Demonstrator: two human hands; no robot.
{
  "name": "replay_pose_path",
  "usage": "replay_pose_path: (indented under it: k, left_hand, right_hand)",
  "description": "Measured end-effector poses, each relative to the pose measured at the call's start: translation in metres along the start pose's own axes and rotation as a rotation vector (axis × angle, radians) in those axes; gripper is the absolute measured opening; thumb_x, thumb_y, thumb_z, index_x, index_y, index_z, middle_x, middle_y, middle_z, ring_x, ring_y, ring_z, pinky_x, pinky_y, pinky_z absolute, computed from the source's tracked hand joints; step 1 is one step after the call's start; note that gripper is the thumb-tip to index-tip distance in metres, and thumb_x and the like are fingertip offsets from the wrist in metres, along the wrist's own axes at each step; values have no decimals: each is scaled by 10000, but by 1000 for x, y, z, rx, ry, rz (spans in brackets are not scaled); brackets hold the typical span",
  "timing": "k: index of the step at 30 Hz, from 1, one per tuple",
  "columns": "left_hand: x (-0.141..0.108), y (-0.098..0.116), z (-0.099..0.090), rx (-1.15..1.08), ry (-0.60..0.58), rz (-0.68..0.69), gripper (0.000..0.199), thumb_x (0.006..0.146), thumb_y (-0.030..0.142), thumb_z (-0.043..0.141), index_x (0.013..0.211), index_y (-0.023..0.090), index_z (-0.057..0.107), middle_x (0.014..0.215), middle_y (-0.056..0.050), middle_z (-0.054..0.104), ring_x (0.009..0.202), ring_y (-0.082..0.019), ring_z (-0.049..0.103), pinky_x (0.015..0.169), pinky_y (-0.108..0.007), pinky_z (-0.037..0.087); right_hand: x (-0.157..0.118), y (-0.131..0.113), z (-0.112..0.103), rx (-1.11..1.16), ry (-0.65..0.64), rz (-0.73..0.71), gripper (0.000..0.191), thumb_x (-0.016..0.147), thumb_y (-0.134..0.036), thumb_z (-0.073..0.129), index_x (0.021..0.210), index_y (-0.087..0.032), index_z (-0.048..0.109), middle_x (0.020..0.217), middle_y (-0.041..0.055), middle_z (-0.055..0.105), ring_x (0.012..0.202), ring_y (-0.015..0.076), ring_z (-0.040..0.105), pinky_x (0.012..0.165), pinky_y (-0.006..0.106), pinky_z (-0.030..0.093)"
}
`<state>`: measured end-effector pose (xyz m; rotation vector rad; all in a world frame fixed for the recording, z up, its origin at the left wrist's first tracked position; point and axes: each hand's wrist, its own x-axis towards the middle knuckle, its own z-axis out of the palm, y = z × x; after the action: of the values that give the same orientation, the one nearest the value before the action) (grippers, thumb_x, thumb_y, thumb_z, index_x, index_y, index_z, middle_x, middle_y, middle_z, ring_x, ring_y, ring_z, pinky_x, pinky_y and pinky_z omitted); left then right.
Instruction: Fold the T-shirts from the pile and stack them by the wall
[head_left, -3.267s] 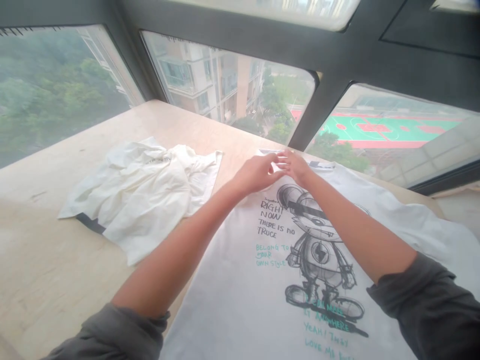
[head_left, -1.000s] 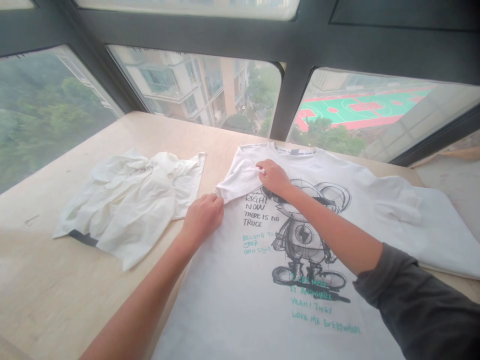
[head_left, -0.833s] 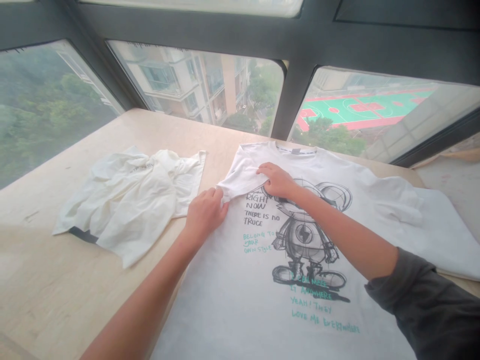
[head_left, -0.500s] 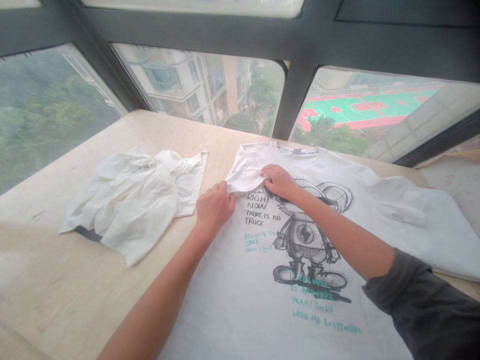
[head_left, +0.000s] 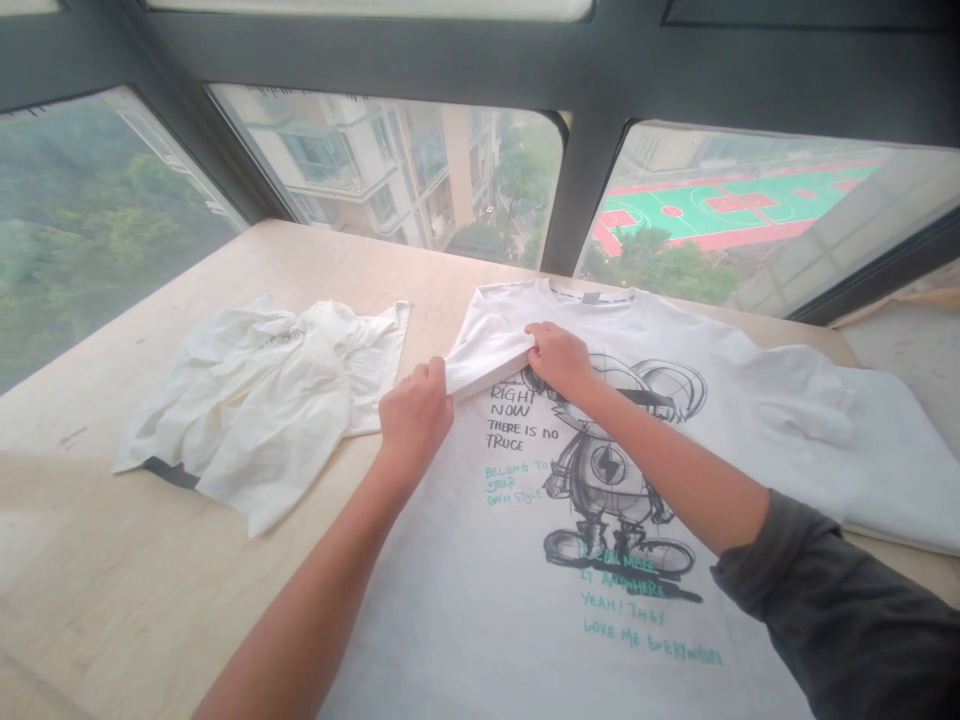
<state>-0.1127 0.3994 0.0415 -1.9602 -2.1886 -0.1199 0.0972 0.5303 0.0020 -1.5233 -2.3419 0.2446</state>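
Note:
A white T-shirt (head_left: 450, 580) with a dark cartoon drawing and green lettering lies spread out, its collar towards the windows. Its left-side sleeve is folded inward over the chest, and the hem is stretched between both hands. My left hand (head_left: 416, 415) is closed on the outer end of the sleeve hem. Closed on the inner end, beside the drawing's head, is my right hand (head_left: 559, 358). The fingertips of both hands are partly hidden. On the right, the other sleeve lies bunched on the shirt.
A crumpled cream-white garment (head_left: 247, 420) with a dark patch lies left of the shirt on the beige stone ledge (head_left: 75, 540). More white fabric (head_left: 900, 450) lies at the right. Dark window frames (head_left: 375, 60) border the ledge's far side.
My left hand has moved slightly left and my right hand has closed more firmly on the sleeve. The hem between them is now pulled straighter and tauter. The view has shifted slightly.

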Motion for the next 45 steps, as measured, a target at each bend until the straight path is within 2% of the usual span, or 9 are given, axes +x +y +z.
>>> replay_pose_path:
  k: [7,13,17,22,27,32,37,41,45]
  left_hand:
    - [-2,-5,9,29,3,224,153,818,95,488,905,192,568,987,-127,565,902,-264,542,616,-334,438]
    - [0,-12,-4,-34,-55,218,267,904,450,560,837,199,620,912,-107,580,877,-265,548,607,-326,433]
    - [19,0,-4,-103,-22,298,334,992,360,407,833,200,653,966,-99,627,926,-256,583,805,-398,476]
    - [32,16,31,-212,-36,424,452,1000,411,404,1399,212,475,1494,-141,458,1394,-306,395,1152,-523,278]
    - [20,14,49,-177,-99,315,644,984,560,369,1523,210,324,1619,-156,291,1495,-376,237,1184,-584,190]
    - [10,9,36,-117,-146,289,629,989,567,324,1501,207,385,1624,-158,281,1487,-397,249,1162,-652,180]
    - [-9,11,15,-34,-154,292,561,973,495,410,1434,186,488,1571,-168,381,1479,-388,275,1173,-636,192]
    - [-33,38,1,-51,-182,387,487,957,428,459,1368,188,557,1553,-153,418,1470,-368,309,1181,-606,223]
    - [-56,89,-11,-139,-202,512,444,941,378,499,1343,200,569,1520,-137,467,1450,-351,352,1175,-591,266]
  right_hand:
    - [-9,-2,-13,-33,-105,-121,334,866,-169,486,1143,-205,669,1113,111,647,1022,248,584,744,335,464]
    - [-7,-4,-30,-19,-164,-130,326,957,-408,474,858,-194,699,964,101,677,920,239,607,757,355,473]
    - [17,-19,-12,66,-73,-244,347,983,-236,373,1138,-161,674,1239,114,643,1176,238,560,997,380,452]
    - [56,-34,27,68,-185,-373,475,994,-285,389,1447,-166,467,1598,92,339,1486,257,268,1214,477,232]
    - [74,-34,39,50,-251,-255,543,1000,-399,403,1513,-222,374,1646,57,227,1522,291,178,1235,556,111]
    - [70,-30,21,133,-151,-135,565,970,-431,467,1480,-193,413,1591,114,345,1463,313,313,1203,558,222]
    - [12,44,-43,222,129,-31,451,908,-254,494,1344,-158,554,1378,118,585,1273,273,534,1119,455,384]
    - [-57,157,-117,70,352,459,423,869,-183,477,1275,-154,595,1235,124,662,1166,288,593,1030,443,439]
    - [-113,250,-171,13,363,916,511,826,-197,555,1323,-79,544,1276,217,614,1238,326,554,1041,438,414]
